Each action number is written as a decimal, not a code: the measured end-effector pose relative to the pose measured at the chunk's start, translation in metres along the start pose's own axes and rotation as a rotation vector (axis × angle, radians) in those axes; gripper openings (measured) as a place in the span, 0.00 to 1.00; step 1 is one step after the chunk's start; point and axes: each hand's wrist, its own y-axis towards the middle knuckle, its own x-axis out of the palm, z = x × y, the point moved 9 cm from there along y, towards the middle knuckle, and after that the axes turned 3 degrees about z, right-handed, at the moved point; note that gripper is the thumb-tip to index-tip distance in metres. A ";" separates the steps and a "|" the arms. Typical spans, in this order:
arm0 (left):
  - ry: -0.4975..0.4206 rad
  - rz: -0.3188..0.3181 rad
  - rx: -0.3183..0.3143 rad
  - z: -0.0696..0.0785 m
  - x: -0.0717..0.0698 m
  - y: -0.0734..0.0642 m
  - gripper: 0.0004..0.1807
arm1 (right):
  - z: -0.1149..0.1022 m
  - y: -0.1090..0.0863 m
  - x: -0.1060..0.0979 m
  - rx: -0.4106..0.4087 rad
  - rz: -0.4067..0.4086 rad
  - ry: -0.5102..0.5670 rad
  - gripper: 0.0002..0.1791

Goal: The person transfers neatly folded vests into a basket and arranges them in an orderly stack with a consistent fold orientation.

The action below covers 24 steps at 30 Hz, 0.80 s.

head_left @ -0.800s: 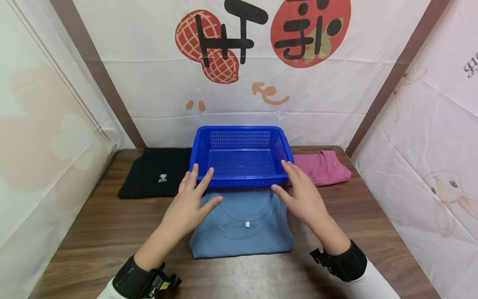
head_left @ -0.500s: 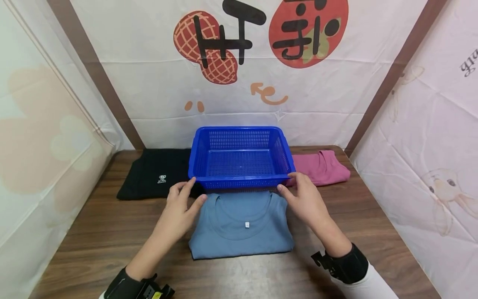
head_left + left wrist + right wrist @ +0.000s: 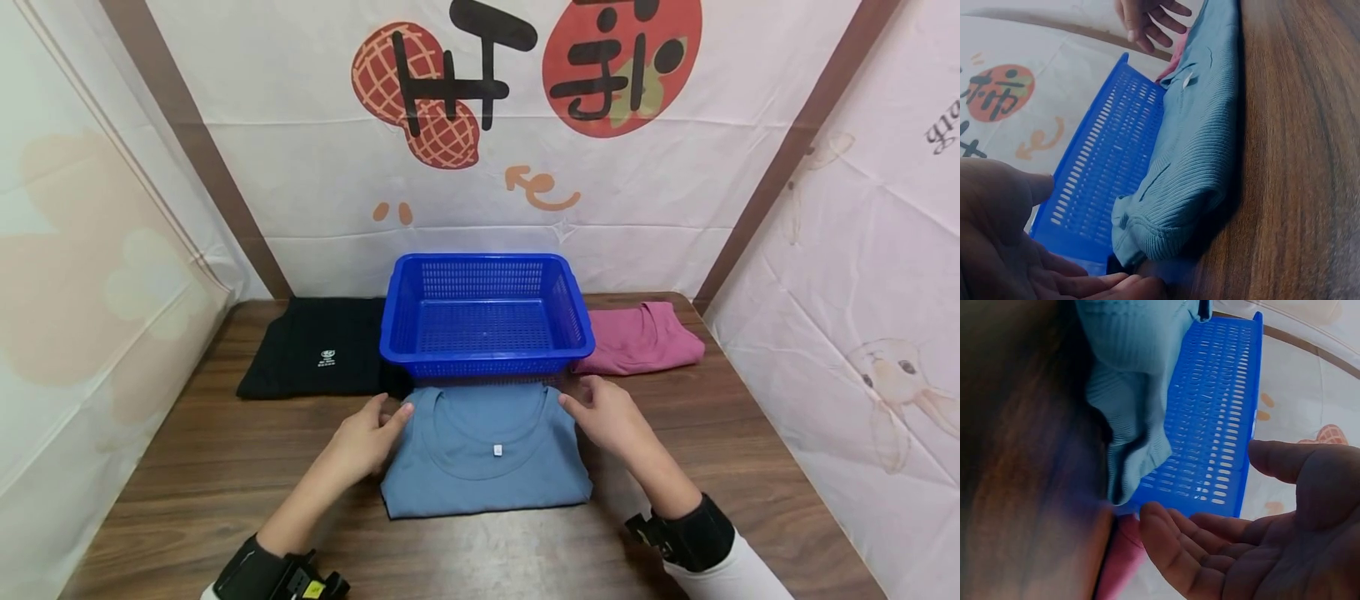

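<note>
Carrying everything: the wooden table (image 3: 187,467), with a printed white cloth backdrop (image 3: 300,167) hung behind it.
Landmark: the blue basket (image 3: 486,364), standing at the back middle of the table, nothing inside it.
Black shirt (image 3: 315,346): folded flat, lying left of the blue basket and reaching up to its left side.
Blue shirt (image 3: 487,454): folded, collar towards the blue basket, lying just in front of its front wall; in the left wrist view the fold's far edge sits against the basket's foot.
Pink shirt (image 3: 645,337): folded, right of the blue basket, partly tucked behind its right corner.
Left hand (image 3: 367,433): at the blue shirt's left upper corner, just in front of the basket's left front corner; fingers relaxed and spread, fingertips at the fabric's edge, gripping nothing.
Right hand (image 3: 607,414): at the blue shirt's right upper corner, before the basket's right front corner; palm loose, fingers lightly bent, holding nothing.
</note>
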 end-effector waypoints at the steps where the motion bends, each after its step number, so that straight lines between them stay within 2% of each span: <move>1: -0.015 -0.010 -0.010 -0.001 0.002 0.001 0.51 | 0.001 0.000 0.001 0.000 -0.005 0.000 0.31; 9: -0.044 -0.055 -0.069 -0.005 0.011 0.007 0.40 | 0.012 -0.001 0.016 0.076 -0.099 0.046 0.34; 13: -0.050 -0.068 -0.086 -0.004 0.015 0.010 0.38 | 0.016 0.000 0.026 0.097 -0.149 0.084 0.28; 15: -0.062 -0.074 -0.088 -0.003 0.016 0.012 0.37 | 0.018 0.000 0.032 0.110 -0.179 0.103 0.28; 20: -0.103 -0.093 -0.101 -0.003 0.020 0.018 0.38 | 0.019 0.000 0.041 0.145 -0.226 0.118 0.36; 24: -0.110 -0.097 -0.123 -0.006 0.024 0.022 0.39 | 0.016 0.001 0.043 0.153 -0.226 0.123 0.35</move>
